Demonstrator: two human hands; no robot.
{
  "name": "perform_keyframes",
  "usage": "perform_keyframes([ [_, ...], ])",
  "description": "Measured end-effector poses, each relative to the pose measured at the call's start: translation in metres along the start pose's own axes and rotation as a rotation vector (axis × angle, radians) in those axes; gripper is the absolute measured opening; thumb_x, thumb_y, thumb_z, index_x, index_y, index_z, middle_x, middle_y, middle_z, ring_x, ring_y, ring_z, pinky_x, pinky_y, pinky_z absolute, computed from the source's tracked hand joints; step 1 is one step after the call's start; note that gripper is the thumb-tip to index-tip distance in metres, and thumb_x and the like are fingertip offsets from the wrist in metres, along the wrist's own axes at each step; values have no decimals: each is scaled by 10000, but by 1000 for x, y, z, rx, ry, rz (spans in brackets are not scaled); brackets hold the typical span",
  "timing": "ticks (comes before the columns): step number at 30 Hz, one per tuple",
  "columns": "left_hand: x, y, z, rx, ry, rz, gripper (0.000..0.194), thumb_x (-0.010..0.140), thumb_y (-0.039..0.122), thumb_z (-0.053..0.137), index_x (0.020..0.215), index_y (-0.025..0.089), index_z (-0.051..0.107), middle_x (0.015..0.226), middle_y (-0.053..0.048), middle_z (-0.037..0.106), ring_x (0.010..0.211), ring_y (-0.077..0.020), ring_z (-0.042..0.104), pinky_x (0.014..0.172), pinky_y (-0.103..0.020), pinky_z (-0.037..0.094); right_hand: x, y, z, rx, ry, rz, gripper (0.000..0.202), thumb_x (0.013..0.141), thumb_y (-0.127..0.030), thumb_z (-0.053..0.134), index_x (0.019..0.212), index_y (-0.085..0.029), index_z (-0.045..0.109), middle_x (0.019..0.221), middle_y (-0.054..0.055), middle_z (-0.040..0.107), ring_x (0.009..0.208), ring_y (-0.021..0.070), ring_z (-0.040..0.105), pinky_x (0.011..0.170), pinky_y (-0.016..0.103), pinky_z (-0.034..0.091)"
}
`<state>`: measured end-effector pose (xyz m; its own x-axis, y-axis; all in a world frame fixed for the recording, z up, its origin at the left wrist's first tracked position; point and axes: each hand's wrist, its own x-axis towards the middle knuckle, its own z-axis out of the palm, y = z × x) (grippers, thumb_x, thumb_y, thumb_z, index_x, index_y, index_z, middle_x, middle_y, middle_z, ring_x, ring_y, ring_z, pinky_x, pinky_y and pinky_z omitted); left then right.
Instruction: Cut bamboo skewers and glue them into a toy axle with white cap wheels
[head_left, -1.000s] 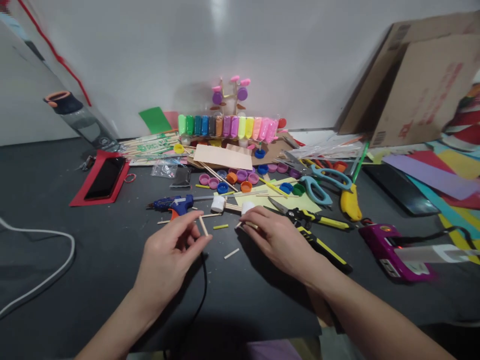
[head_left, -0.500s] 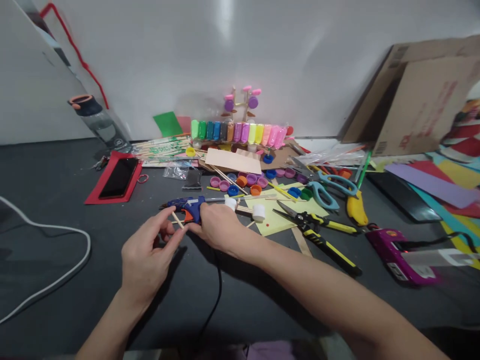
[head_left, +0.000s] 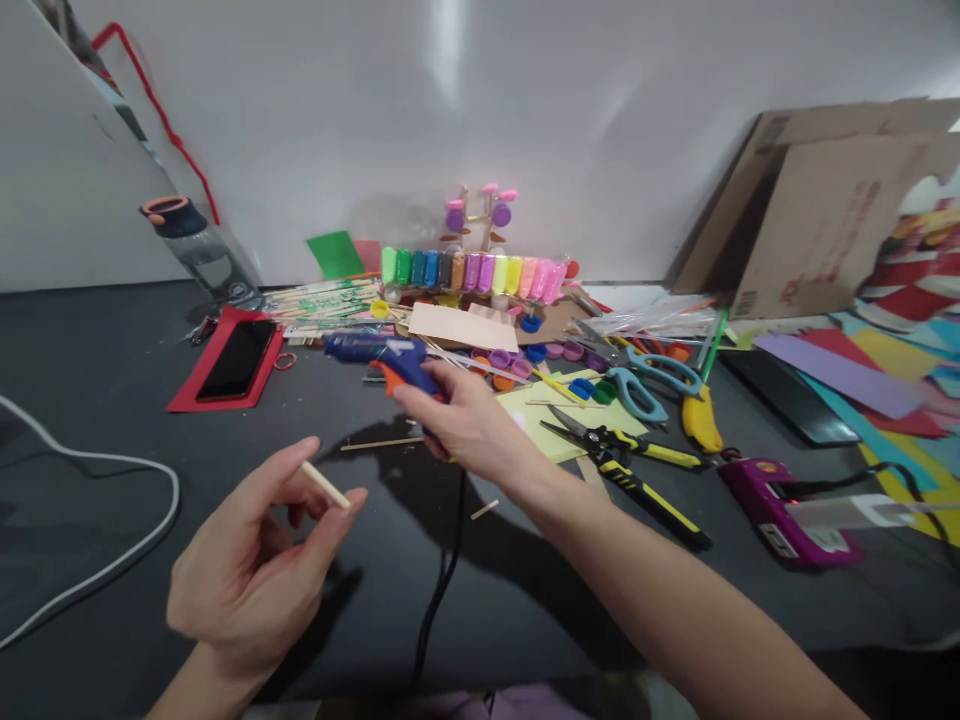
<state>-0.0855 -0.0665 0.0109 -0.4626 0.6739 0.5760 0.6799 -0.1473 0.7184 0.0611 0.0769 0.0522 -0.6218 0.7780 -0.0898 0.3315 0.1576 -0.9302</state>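
Between the thumb and fingers of my left hand point(head_left: 259, 540) is a short wooden stick point(head_left: 325, 486), pinched at its ends. My right hand point(head_left: 469, 410) grips a blue hot glue gun point(head_left: 409, 365) by its handle, raised above the table, its nozzle pointing left. The gun's orange trigger point(head_left: 388, 378) shows in front of my fingers, and a clear glue stick point(head_left: 480, 368) sticks out behind. A black cord point(head_left: 442, 590) runs down from the gun. Below it lie a thin wooden stick point(head_left: 381, 443) and a short cut piece of stick point(head_left: 484, 510).
Right of my hand lie yellow-black pruning shears point(head_left: 619, 455), blue-handled scissors point(head_left: 637, 395) and a purple device point(head_left: 780, 510). Several bottle caps point(head_left: 519, 366) and clay packs point(head_left: 472, 272) stand behind. A phone point(head_left: 237, 360) on red paper and a white cable point(head_left: 161, 500) are left.
My right hand has lifted the glue gun off the table, up and slightly right. My left hand has moved down and left with the short stick.
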Motion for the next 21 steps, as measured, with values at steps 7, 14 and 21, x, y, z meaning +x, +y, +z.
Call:
perform_keyframes([
  [7, 9, 20, 17, -78, 13, 37, 418, 770, 211, 777, 1170, 272, 671, 667, 71, 611, 557, -95, 556, 514, -224, 441, -30, -54, -59, 581, 177, -133, 221, 905, -339, 623, 754, -203, 537, 599, -81, 478, 372, 30, 377, 334, 168, 246],
  [14, 30, 26, 40, -149, -122, 39, 379, 798, 197, 753, 1166, 234, 670, 668, 70, 576, 551, -72, 509, 508, -184, 442, -55, -38, -90, 512, 334, -165, 166, 771, -259, 735, 727, -204, 585, 603, -71, 494, 396, 49, 442, 359, 195, 263],
  [21, 31, 20, 57, -168, -155, 1, 356, 794, 219, 759, 1142, 233, 685, 685, 64, 593, 551, -74, 508, 497, -179, 451, -65, 24, -86, 561, 321, -21, 296, 778, -476, 742, 757, -204, 626, 664, -13, 582, 488, 93, 427, 443, 253, 279],
])
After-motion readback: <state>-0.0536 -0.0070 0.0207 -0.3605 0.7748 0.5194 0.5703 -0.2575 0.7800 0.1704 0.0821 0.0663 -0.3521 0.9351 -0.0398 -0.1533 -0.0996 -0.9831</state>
